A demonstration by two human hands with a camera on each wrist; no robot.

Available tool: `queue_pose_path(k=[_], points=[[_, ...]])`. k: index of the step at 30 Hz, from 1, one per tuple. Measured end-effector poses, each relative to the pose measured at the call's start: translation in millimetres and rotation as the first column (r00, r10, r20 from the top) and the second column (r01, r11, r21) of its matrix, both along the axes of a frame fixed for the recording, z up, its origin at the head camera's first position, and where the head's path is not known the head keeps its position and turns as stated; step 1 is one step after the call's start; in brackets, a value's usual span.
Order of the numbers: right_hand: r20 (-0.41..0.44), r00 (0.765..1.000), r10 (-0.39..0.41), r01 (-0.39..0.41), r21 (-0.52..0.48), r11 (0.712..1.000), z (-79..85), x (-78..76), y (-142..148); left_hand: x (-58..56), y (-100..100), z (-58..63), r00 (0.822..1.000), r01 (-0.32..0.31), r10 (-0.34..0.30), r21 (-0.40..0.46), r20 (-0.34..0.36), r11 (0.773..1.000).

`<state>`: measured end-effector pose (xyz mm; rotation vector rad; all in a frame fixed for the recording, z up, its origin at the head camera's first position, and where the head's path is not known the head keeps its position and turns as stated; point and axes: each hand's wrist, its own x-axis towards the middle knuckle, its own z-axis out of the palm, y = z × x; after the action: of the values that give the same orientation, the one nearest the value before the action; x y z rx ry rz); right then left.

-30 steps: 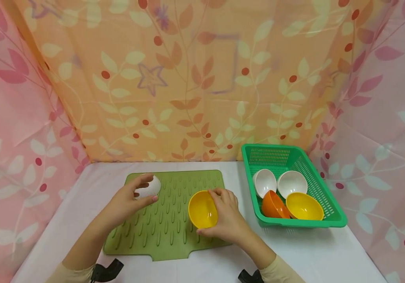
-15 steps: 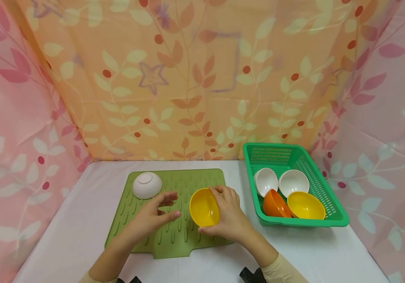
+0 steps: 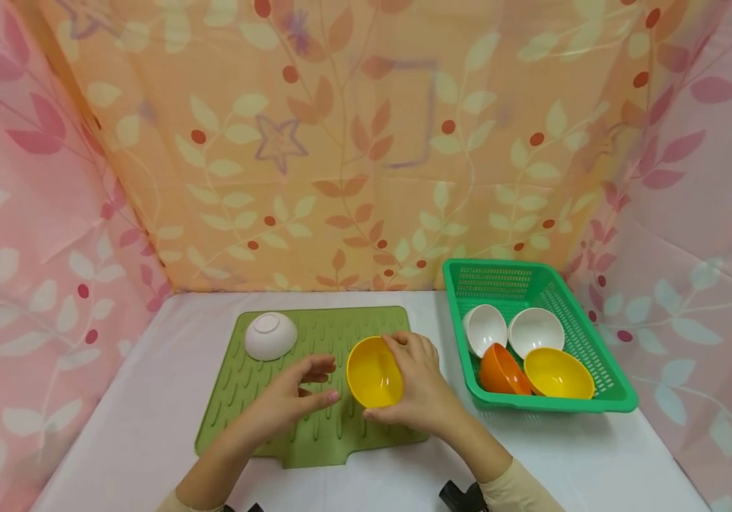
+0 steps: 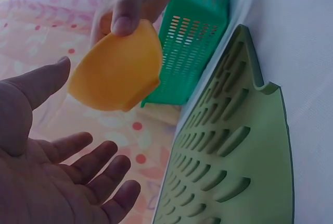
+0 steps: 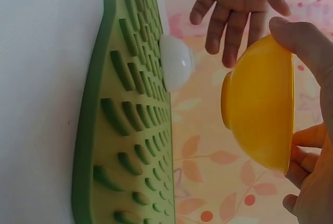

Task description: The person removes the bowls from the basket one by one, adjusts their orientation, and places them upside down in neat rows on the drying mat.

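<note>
A yellow bowl is held by its rim in my right hand, above the green drying mat. The bowl is tilted, its inside visible in the head view, and the right wrist view shows a gap between it and the mat. My left hand is just left of this bowl, fingers spread and apart from it, with nothing in its grasp. In the left wrist view its thumb points towards the bowl. Upside down at the mat's back left corner rests a white bowl.
At the right stands a green basket with two white bowls, an orange bowl and another yellow bowl inside. A white cloth covers the table. Patterned curtains enclose the back and sides.
My left hand has let go of the white bowl, leaving it upside down on the mat, and has moved right and nearer towards the yellow bowl. The right hand keeps its grip almost in place.
</note>
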<state>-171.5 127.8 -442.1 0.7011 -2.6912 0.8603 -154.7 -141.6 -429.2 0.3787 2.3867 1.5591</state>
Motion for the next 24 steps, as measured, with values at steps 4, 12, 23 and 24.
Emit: queue_pose_path(k=[4, 12, 23, 24], points=[[0.028, 1.0, 0.004, -0.004, 0.01, 1.0, 3.8, 5.1, 1.8, 2.3, 0.5, -4.0, 1.0, 0.02, -0.02, 0.019, 0.018, 1.0], [0.077, 0.996, 0.042, -0.043, 0.009, 0.999, 1.2, 10.4, 2.0, 12.5, -0.1, -6.3, 0.999, 0.022, -0.024, 0.035, 0.042, 0.999], [0.065, 0.995, 0.069, -0.068, -0.027, 0.997, -0.4, 10.2, 1.0, 7.6, 2.7, -8.6, 0.997, 0.059, -0.061, 0.03, 0.053, 0.998], [0.062, 0.995, 0.074, -0.072, -0.028, 0.997, -0.8, 10.4, 0.8, 7.5, 2.6, -8.8, 0.996, 0.061, -0.062, 0.034, 0.056, 0.998]])
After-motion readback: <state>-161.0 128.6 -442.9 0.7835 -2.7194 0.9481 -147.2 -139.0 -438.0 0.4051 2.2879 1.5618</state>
